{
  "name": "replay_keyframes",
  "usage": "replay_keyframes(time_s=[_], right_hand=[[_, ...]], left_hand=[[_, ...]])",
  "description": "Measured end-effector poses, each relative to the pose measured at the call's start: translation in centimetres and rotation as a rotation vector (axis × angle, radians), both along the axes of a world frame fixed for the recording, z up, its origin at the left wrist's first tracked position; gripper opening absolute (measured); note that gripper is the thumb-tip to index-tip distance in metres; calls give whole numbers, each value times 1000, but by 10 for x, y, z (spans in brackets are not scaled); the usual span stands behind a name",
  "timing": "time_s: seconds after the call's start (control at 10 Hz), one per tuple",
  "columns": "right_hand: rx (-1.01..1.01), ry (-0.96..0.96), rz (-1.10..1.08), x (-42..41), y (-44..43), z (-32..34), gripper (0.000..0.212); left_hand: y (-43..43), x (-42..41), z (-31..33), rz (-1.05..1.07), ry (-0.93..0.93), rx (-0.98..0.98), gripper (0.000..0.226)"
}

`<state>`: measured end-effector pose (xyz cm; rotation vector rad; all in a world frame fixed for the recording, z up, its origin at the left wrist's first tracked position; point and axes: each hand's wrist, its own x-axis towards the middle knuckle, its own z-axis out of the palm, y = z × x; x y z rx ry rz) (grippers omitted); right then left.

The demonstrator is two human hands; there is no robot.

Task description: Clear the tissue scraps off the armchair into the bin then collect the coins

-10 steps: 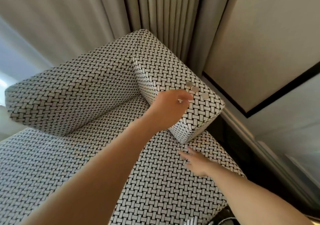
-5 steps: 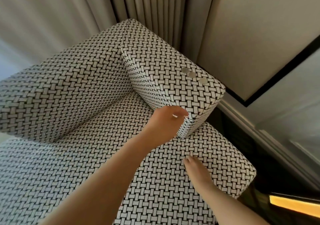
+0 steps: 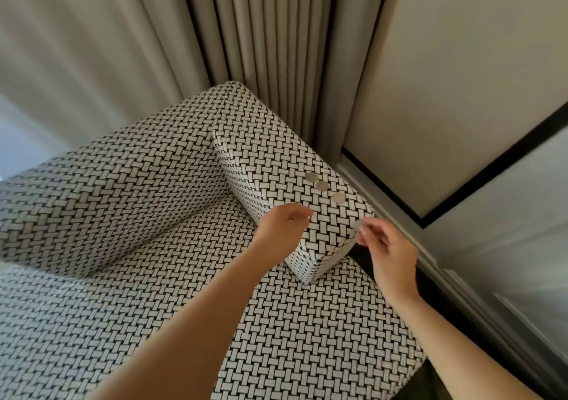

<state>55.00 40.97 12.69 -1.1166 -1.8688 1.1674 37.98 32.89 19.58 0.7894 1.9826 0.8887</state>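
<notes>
Blur: motion smears the fingers of the right hand, and their outlines run together.
Right hand grip: the fingers are bent, with the tips just beside the outer front corner of the armrest. A pale round patch sits at the tips, too blurred to tell coin from fabric, so I cannot tell whether this hand holds anything.
Left hand: its back faces the camera and the fingers curl toward the armrest's inner face near the top edge. The palm side is hidden, so I cannot tell whether it grips anything.
Cut off: both forearms run out of the lower edge, and the seat runs out at the left and bottom.
Coins: three grey discs lie flat in a row on top of the armrest, near its front end. Two nearly touch and the third lies slightly apart toward the front. Both hands are near them and neither touches them.
Armchair: black-and-white basket-weave fabric covers the seat, back and armrest.
Curtain: beige pleats hang behind the armchair's back corner.
Wall: a pale panel edged by a dark band stands to the right of the armrest.
Floor: dark beside the seat's front corner, with little of it in view.
</notes>
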Motion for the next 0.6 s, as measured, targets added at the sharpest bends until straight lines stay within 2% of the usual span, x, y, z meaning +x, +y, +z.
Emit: replay_keyframes(time_s=[0.1,0.3,0.4,0.5,0.6], right_hand=[[131,-107,158,-33,40,33,16],[181,-390,428,-80,69,30,8],[193,-470,447,-89,82,22,11],[318,-589,416,-94,87,24,14],[251,-512,361,-101,87,43,17]], left_hand=[[19,0,5,35,-1,0,29],[45,-13,16,54,-8,-63,27],[45,-23,20,64,-7,-72,25],[39,-32,26,56,-8,-72,26],[32,-36,43,45,36,-62,26]])
